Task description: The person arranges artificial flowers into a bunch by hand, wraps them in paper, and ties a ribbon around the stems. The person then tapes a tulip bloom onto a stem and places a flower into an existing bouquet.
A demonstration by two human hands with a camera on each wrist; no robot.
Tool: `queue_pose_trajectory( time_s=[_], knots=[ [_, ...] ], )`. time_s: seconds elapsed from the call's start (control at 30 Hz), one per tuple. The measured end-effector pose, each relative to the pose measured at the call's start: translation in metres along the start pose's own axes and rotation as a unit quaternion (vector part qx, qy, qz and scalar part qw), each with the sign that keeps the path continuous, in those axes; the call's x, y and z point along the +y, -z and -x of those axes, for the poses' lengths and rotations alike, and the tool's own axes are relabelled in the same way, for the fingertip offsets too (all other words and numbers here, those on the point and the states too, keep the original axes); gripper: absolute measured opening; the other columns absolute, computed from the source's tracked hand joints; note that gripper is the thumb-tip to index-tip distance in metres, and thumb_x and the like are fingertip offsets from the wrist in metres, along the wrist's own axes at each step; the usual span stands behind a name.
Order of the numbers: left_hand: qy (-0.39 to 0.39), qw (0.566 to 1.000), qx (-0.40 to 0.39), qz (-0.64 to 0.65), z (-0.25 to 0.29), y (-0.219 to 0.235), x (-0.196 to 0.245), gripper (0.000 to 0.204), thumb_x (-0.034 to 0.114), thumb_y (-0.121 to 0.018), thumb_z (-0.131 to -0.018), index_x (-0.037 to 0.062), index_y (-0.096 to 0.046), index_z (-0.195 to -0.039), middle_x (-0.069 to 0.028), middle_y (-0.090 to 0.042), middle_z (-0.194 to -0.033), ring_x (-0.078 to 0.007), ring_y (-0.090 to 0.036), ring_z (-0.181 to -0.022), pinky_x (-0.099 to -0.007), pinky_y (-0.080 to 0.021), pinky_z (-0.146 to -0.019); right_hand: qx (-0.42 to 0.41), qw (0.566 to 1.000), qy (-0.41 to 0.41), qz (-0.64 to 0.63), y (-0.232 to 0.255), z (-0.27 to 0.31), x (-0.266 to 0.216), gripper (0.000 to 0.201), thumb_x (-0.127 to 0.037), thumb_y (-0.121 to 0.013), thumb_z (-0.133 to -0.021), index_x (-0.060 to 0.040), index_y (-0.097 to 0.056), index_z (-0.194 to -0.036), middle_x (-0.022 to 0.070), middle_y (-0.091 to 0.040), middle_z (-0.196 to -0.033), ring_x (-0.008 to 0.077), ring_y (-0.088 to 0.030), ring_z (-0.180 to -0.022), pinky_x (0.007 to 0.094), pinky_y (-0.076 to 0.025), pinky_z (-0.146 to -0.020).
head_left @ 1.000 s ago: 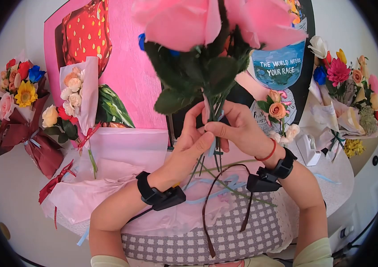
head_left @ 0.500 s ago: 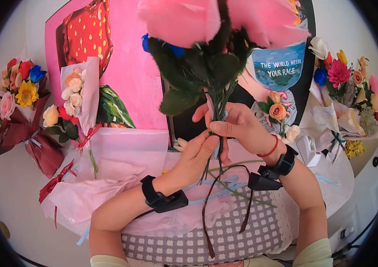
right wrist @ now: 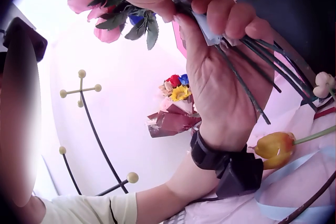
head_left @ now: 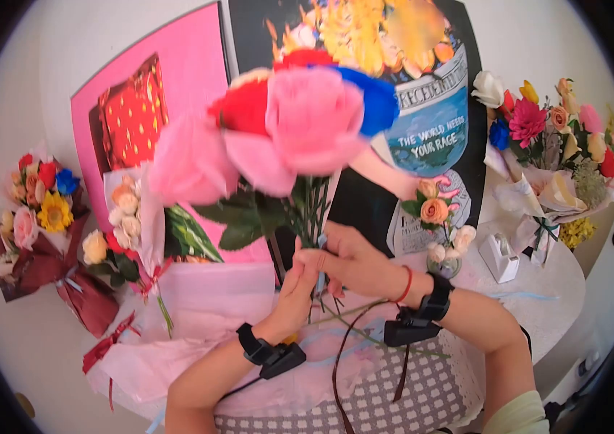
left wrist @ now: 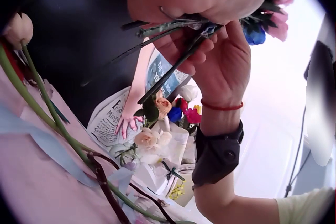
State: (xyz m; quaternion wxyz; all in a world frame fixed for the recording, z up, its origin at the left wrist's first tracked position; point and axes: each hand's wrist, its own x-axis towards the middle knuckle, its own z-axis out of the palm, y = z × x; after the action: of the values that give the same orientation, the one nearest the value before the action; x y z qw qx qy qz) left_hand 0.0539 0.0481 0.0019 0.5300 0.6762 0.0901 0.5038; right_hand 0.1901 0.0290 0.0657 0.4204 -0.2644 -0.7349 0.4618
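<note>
A bunch of artificial flowers [head_left: 314, 119] with pink roses, red and blue blooms and green leaves is held up over the table, blooms upward and tilted left. My left hand [head_left: 294, 293] grips the gathered stems [right wrist: 252, 77] low down. Right against it, my right hand [head_left: 356, 264] holds the stems too, its thumb across the front. A pale blue ribbon [head_left: 321, 244] shows at the stems between the hands. In the left wrist view, bare stem ends [left wrist: 168, 77] stick out below my right hand [left wrist: 226, 61].
A maroon-wrapped bouquet [head_left: 68, 282] stands left and a pale-wrapped one [head_left: 560, 188] right. Pink wrapping paper [head_left: 206, 296], a brown cord [head_left: 343, 362] and a yellow tulip [right wrist: 275, 150] lie on the table. A white tape dispenser [head_left: 499, 259] sits at the right. Posters [head_left: 249, 43] lean behind.
The head view has tilted upward, so the blooms and more of the posters show. The bunch now leans left, and both hands have come closer together around its stems.
</note>
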Motion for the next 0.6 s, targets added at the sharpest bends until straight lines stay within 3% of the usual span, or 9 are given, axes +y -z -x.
queue_pose_trajectory(
  time_s=[0.03,0.07,0.1,0.2,0.27,0.3,0.33,0.37,0.6],
  knots=[
    [-0.007,0.999,0.023,-0.036,0.0,0.003,-0.001,0.04,0.037,-0.036,-0.093,0.0063,-0.034,-0.118,-0.0038,-0.048,-0.102,-0.0101,-0.048,-0.085,-0.0252,-0.044,-0.067,0.038,0.996,0.069,0.029,-0.001,-0.004,0.008,0.022,-0.021,-0.054,-0.086,-0.0022,-0.042,-0.087,0.0038,-0.048,-0.064,0.0064,-0.045,-0.045,0.0225,-0.034,-0.037],
    [-0.015,0.999,0.015,-0.044,-0.001,0.005,0.001,0.04,0.037,-0.036,-0.093,0.0063,-0.034,-0.118,-0.0038,-0.048,-0.102,-0.0101,-0.048,-0.085,-0.0252,-0.044,-0.067,0.075,0.986,0.137,0.057,-0.002,-0.005,0.011,0.031,-0.021,-0.056,-0.085,-0.0007,-0.041,-0.068,0.006,-0.041,-0.056,0.0088,-0.04,-0.042,0.0277,-0.028,-0.036],
    [0.01,0.997,0.024,-0.068,-0.001,0.007,0.003,0.034,0.033,-0.033,-0.094,0.0035,-0.04,-0.111,-0.0046,-0.049,-0.098,-0.0104,-0.047,-0.087,-0.0251,-0.041,-0.075,0.094,0.983,0.118,0.109,-0.001,-0.004,0.008,0.038,-0.022,-0.059,-0.082,-0.0007,-0.036,-0.06,0.0093,-0.035,-0.053,0.0154,-0.037,-0.046,0.0316,-0.029,-0.044],
    [0.036,0.993,-0.011,-0.113,-0.003,0.022,0.001,0.03,0.026,-0.034,-0.095,0.0004,-0.047,-0.105,-0.0034,-0.051,-0.097,-0.0104,-0.044,-0.097,-0.0247,-0.035,-0.087,0.105,0.966,0.148,0.183,0.0,-0.004,0.018,0.039,-0.023,-0.058,-0.081,-0.0013,-0.036,-0.059,0.0096,-0.032,-0.052,0.0217,-0.037,-0.051,0.0331,-0.033,-0.05],
    [0.061,0.989,-0.035,-0.13,-0.004,0.027,-0.003,0.042,0.036,-0.048,-0.089,0.0055,-0.04,-0.117,-0.0017,-0.048,-0.103,-0.0077,-0.046,-0.088,-0.0205,-0.039,-0.067,0.104,0.96,0.215,0.149,0.001,-0.009,0.041,0.038,-0.025,-0.057,-0.081,-0.001,-0.036,-0.06,0.0107,-0.033,-0.055,0.0274,-0.035,-0.054,0.0342,-0.033,-0.055],
    [0.125,0.966,-0.046,-0.221,-0.003,0.042,-0.005,0.038,0.035,-0.051,-0.087,0.0054,-0.044,-0.11,-0.0046,-0.051,-0.1,-0.0118,-0.049,-0.092,-0.0241,-0.041,-0.078,0.128,0.929,0.284,0.2,0.0,-0.007,0.037,0.031,-0.024,-0.056,-0.082,-0.0003,-0.042,-0.067,0.0132,-0.04,-0.062,0.0283,-0.04,-0.059,0.0349,-0.036,-0.059],
    [0.123,0.966,-0.047,-0.222,-0.002,0.053,-0.009,0.038,0.035,-0.051,-0.087,0.0054,-0.044,-0.11,-0.0046,-0.051,-0.1,-0.0118,-0.049,-0.092,-0.0241,-0.041,-0.078,0.15,0.89,0.35,0.25,0.0,-0.006,0.033,0.026,-0.023,-0.055,-0.083,0.0004,-0.049,-0.073,0.0157,-0.046,-0.069,0.0292,-0.046,-0.064,0.0357,-0.039,-0.063],
    [0.119,0.967,-0.045,-0.222,0.0,0.059,-0.018,0.038,0.035,-0.051,-0.087,0.0054,-0.044,-0.11,-0.0047,-0.051,-0.1,-0.012,-0.049,-0.092,-0.0243,-0.041,-0.078,0.116,0.908,0.341,0.214,-0.003,0.005,0.028,0.022,-0.016,-0.055,-0.081,-0.0007,-0.054,-0.097,0.0203,-0.053,-0.091,0.0318,-0.052,-0.082,0.0357,-0.042,-0.074],
    [0.103,0.971,-0.009,-0.215,0.016,0.066,-0.017,0.039,0.035,-0.051,-0.087,0.0054,-0.043,-0.111,-0.0053,-0.05,-0.101,-0.0127,-0.048,-0.093,-0.0251,-0.04,-0.079,0.134,0.803,0.503,0.291,-0.014,0.001,0.038,0.032,-0.016,-0.058,-0.079,-0.0051,-0.052,-0.109,0.0111,-0.056,-0.103,0.0235,-0.054,-0.092,0.0319,-0.042,-0.083]
  ],
)
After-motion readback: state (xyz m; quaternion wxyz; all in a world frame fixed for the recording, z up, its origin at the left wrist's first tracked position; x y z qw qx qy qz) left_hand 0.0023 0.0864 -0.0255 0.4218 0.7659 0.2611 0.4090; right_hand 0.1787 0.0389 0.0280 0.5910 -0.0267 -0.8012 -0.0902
